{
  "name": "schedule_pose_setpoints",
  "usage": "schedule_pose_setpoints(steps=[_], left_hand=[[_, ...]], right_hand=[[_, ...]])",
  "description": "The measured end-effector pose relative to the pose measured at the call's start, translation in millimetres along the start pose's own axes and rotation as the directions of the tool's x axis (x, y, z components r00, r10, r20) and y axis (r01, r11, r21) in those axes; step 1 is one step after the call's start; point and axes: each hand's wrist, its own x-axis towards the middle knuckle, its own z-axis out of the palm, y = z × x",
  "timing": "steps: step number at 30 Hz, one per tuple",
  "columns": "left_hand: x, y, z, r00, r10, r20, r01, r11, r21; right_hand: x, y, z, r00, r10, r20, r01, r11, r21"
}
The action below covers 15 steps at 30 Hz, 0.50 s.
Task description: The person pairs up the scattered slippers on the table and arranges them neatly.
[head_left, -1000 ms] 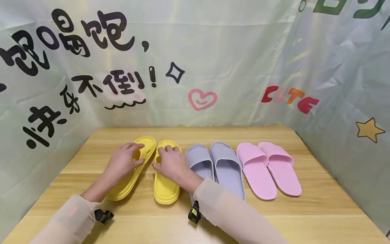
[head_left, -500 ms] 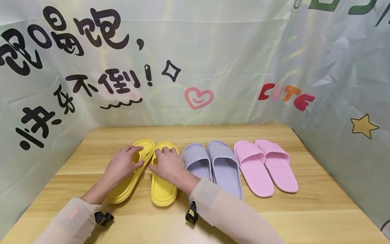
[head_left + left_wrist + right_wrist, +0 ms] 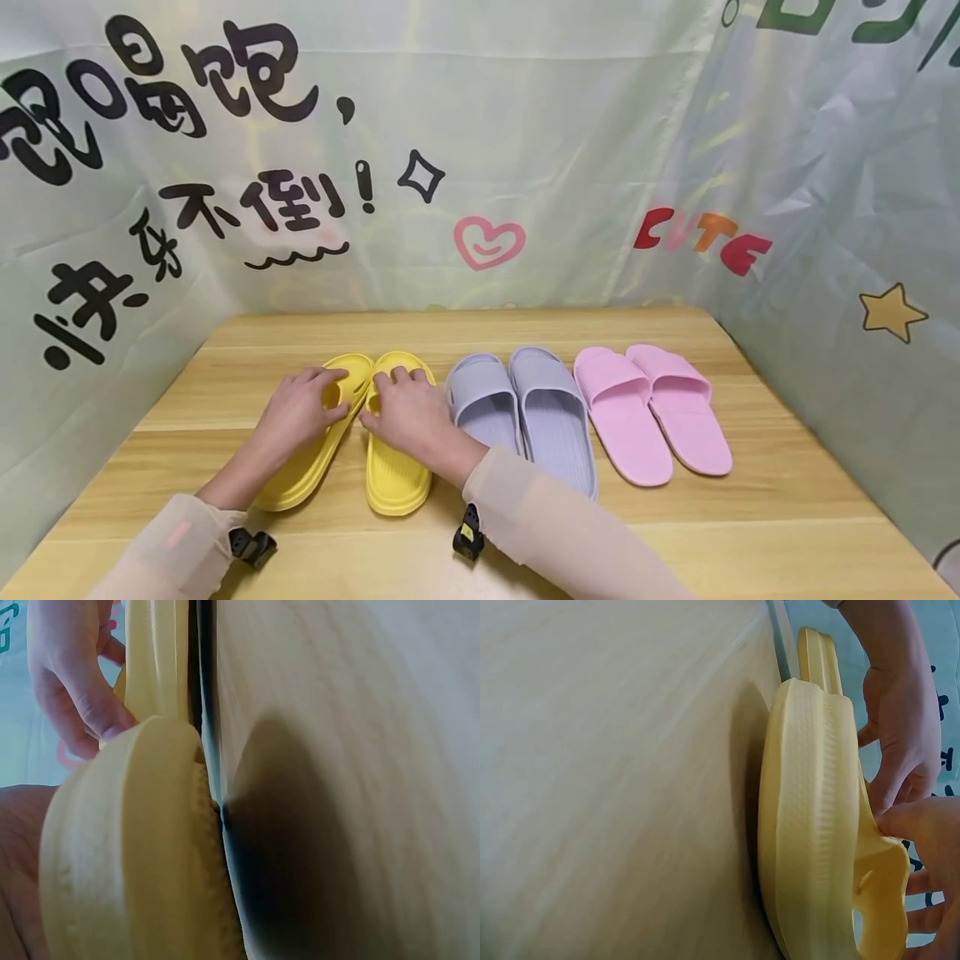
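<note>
Two yellow slippers lie side by side at the left of the table, toes close together and heels spread. My left hand (image 3: 296, 410) grips the left yellow slipper (image 3: 303, 479) at its strap, thumb on the inner side. Over the strap of the right yellow slipper (image 3: 397, 482), my right hand (image 3: 412, 415) curls its fingers and thumb. The left wrist view looks along the left slipper's heel (image 3: 127, 847), with a dark shadow beside it on the table. In the right wrist view the right slipper's sole edge (image 3: 810, 817) fills the middle. Some fingertips are hidden inside the straps.
A pair of grey-lilac slippers (image 3: 558, 425) stands right beside the right hand, partly covered by that forearm. Farther right lies a pair of pink slippers (image 3: 637, 442). The wooden table (image 3: 787, 492) is enclosed by a printed cloth backdrop (image 3: 577, 167).
Both yellow slippers have slid slightly toward me with the hands on them. The right one has shifted left, so the gap at the toes has narrowed. The view has also shifted a little.
</note>
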Motion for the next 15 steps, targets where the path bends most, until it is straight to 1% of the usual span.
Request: schedule_pose_setpoints(steps=[5, 11, 15], left_hand=[[-0.9, -0.1, 1.4, 1.0, -0.005, 0.015, 0.005, 1.0, -0.007], [-0.7, 1.0, -0.3, 0.999, -0.009, 0.031, 0.01, 0.999, -0.036], [-2.0, 2.9, -0.5, 0.999, 0.004, 0.043, -0.001, 0.999, -0.048]], right_hand=[[-0.5, -0.4, 3.4, 1.0, 0.006, 0.021, -0.005, 1.0, -0.024], [0.8, 3.4, 1.5, 1.0, 0.021, 0.003, -0.021, 0.999, -0.042], [0.3, 4.5, 0.6, 1.0, 0.027, 0.016, -0.026, 0.999, -0.036]])
